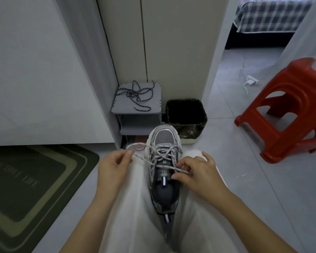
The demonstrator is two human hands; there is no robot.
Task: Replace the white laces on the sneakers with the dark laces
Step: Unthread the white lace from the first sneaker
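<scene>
Both hands work on one grey sneaker (164, 137) wedged between the person's knees. The left hand (113, 167) pinches a white lace (144, 159) end drawn out to the shoe's left. The right hand (199, 172) pinches the other end just right of the tongue. Dark laces (135, 94) lie tangled on a small grey shelf (153, 105) farther off.

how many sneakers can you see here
1. The sneaker lies between the person's legs, toe toward the grey shelf. The left hand and right hand each pinch its white lace. A second sneaker may be hidden.
</scene>
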